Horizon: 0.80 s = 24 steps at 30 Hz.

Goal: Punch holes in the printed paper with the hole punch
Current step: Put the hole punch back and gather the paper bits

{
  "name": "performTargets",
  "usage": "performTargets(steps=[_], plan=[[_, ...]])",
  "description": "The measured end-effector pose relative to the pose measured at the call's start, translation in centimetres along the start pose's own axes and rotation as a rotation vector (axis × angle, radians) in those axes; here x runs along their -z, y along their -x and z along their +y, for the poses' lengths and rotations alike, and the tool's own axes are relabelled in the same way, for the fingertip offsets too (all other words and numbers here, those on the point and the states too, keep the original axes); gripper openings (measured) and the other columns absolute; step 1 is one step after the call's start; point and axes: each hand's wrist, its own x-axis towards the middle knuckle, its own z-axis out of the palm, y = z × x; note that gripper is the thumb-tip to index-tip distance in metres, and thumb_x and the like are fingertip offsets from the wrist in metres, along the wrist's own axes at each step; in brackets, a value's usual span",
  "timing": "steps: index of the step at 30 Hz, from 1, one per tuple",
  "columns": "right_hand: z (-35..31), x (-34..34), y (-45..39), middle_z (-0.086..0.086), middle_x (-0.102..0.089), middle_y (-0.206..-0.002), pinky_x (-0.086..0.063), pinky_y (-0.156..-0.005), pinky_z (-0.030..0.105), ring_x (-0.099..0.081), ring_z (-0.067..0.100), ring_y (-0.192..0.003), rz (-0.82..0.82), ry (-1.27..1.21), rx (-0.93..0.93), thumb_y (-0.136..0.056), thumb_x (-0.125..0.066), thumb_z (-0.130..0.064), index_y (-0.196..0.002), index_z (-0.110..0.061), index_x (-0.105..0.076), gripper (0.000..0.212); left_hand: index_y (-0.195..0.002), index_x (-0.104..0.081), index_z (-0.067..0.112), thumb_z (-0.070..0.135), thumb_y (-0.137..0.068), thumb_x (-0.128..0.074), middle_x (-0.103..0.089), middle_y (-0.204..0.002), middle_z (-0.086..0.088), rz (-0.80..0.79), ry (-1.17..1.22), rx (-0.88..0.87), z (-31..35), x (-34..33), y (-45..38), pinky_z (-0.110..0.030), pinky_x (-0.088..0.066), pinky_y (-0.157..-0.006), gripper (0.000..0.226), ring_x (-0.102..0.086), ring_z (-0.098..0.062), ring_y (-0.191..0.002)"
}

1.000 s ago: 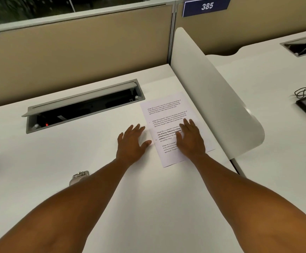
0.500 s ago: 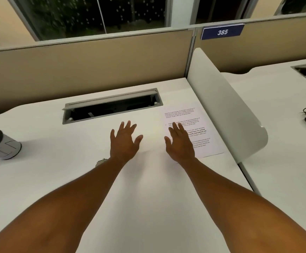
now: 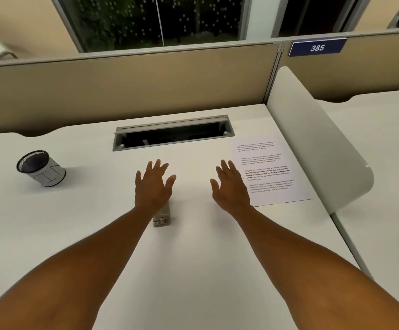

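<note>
A printed paper sheet point(image 3: 271, 169) lies flat on the white desk point(image 3: 193, 270), close to the right-hand divider. A small grey metal hole punch point(image 3: 162, 216) sits on the desk, partly hidden under my left wrist. My left hand point(image 3: 153, 186) is spread palm down above the desk, just beyond the punch, holding nothing. My right hand point(image 3: 229, 186) is also spread palm down, at the paper's left edge, its outer side overlapping that edge, and it is empty.
A black mesh pen cup point(image 3: 40, 168) stands at the left of the desk. An open cable tray slot point(image 3: 173, 133) runs along the back. A curved white side divider point(image 3: 317, 144) borders the right; a beige partition stands behind.
My right hand has slid left off the paper to its edge. The view has shifted left and up, bringing the pen cup and more of the hole punch into sight.
</note>
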Motion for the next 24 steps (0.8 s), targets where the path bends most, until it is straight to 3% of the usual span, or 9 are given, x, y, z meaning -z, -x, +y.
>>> performTargets(steps=[6,13,24], plan=[[-2.0,-1.9,0.8,0.005,-0.023,-0.16,-0.013,-0.12,0.038,-0.01,0.021,-0.151,-0.029,0.003,0.024,-0.1,-0.04,-0.033,-0.143,-0.011,-0.041,0.049,-0.149,-0.041,0.02,0.043,-0.102,-0.042,-0.032,-0.16,-0.003,0.019,0.049,0.117,-2.6,0.2,1.9,-0.045,-0.017,-0.122,0.052,-0.02,-0.02,-0.151],[-4.3,-3.9,1.3,0.005,-0.019,-0.162,-0.013,-0.121,0.04,-0.007,0.022,-0.151,-0.065,0.012,0.045,-0.1,-0.037,-0.034,-0.145,-0.011,-0.038,0.051,-0.142,-0.047,0.02,0.043,-0.1,-0.046,-0.05,-0.147,0.001,0.052,0.121,0.274,-3.9,-0.1,4.0,-0.041,-0.037,-0.106,0.048,-0.043,-0.021,-0.137],[-6.0,-7.3,3.3,0.007,-0.013,-0.163,-0.012,-0.122,0.04,-0.002,0.022,-0.151,-0.157,0.007,0.059,-0.101,-0.035,-0.031,-0.148,-0.008,-0.031,0.052,-0.128,-0.054,0.022,0.051,-0.098,-0.044,-0.063,-0.121,0.004,0.018,0.236,0.409,-5.5,-1.9,5.7,-0.03,-0.04,-0.08,0.043,-0.062,-0.018,-0.107]])
